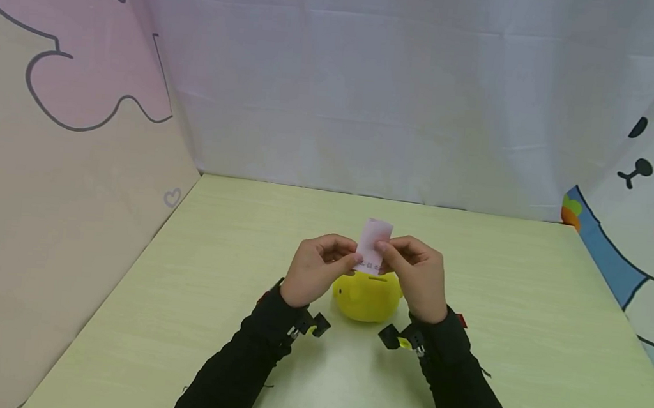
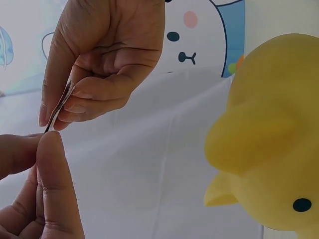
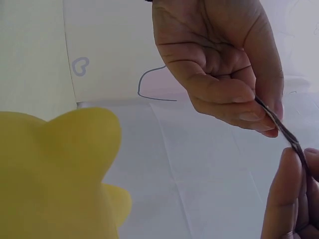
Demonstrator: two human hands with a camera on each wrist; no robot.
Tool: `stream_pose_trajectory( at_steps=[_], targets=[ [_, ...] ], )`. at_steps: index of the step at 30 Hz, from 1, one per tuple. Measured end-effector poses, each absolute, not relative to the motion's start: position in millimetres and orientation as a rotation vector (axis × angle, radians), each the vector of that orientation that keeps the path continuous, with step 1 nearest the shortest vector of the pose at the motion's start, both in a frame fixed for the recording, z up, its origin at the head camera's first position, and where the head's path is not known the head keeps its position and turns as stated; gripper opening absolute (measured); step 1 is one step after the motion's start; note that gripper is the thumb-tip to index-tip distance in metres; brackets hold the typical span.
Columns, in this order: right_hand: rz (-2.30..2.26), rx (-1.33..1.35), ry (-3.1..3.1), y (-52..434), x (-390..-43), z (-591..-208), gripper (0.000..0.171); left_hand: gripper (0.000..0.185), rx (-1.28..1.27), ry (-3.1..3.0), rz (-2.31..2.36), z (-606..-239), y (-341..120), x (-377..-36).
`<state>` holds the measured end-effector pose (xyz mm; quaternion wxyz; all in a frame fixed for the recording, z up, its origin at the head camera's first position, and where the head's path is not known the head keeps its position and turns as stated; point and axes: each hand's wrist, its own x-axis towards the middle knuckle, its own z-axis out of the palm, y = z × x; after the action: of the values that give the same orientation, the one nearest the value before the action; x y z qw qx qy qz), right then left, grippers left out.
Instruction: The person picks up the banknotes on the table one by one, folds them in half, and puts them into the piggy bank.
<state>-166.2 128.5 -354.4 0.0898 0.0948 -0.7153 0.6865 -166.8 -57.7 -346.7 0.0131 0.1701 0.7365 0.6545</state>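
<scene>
Both hands pinch a small folded pink paper note with a line of small print along its lower end. My left hand grips its lower left edge between thumb and fingers. On the other side my right hand holds it, the thumb lying across its front face. Below and just behind the hands, a yellow piggy bank stands on the table, a dark slot in its top. Edge-on in the right wrist view, the note shows as thin pressed layers. The bank's ear is large in the left wrist view.
The pale yellow-green table reaches back to a white curtain. A wall panel with pink cartoon shapes borders the left side, and one with a white cartoon animal the right.
</scene>
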Motion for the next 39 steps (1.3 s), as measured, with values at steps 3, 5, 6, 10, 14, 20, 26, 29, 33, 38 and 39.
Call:
stream_pose_trajectory(
  at_steps=[3, 5, 6, 10, 14, 20, 26, 29, 33, 38, 39],
  targets=[
    [2.069, 0.298, -2.129, 129.2, -166.7, -354.2, 0.022, 0.017, 0.529, 2.299, 2.041, -347.3, -58.2, -168.0],
    [2.084, 0.316, -2.130, 129.7, -167.2, -354.1, 0.023, 0.017, 0.524, 2.304, 2.041, -347.4, -58.8, -168.5],
    [2.089, 0.321, -2.133, 129.9, -167.3, -353.9, 0.023, 0.017, 0.523, 2.305, 2.042, -347.3, -59.1, -168.6],
    [2.085, 0.328, -2.143, 129.9, -167.1, -352.5, 0.023, 0.017, 0.536, 2.288, 2.052, -346.1, -60.0, -168.7],
    [2.075, 0.310, -2.147, 130.0, -166.9, -351.3, 0.023, 0.021, 0.570, 2.245, 2.065, -345.6, -61.5, -170.2],
    [2.080, 0.297, -2.146, 130.0, -166.7, -350.8, 0.023, 0.026, 0.621, 2.170, 2.108, -346.4, -64.9, -172.2],
    [2.079, 0.281, -2.147, 129.9, -165.9, -351.1, 0.022, 0.028, 0.599, 2.068, 2.160, -349.4, -66.1, -172.9],
    [2.075, 0.280, -2.143, 129.2, -165.4, -351.7, 0.022, 0.030, 0.568, 2.009, 2.178, -350.9, -65.3, -172.2],
    [2.056, 0.279, -2.145, 128.4, -164.7, -352.6, 0.022, 0.033, 0.565, 1.968, 2.169, -352.2, -63.9, -170.9],
    [2.047, 0.279, -2.137, 128.2, -163.6, -352.7, 0.021, 0.035, 0.580, 1.990, 2.136, -351.9, -62.8, -170.1],
    [2.047, 0.280, -2.133, 128.4, -163.6, -353.0, 0.021, 0.036, 0.580, 1.994, 2.130, -351.6, -62.6, -169.8]
  ],
)
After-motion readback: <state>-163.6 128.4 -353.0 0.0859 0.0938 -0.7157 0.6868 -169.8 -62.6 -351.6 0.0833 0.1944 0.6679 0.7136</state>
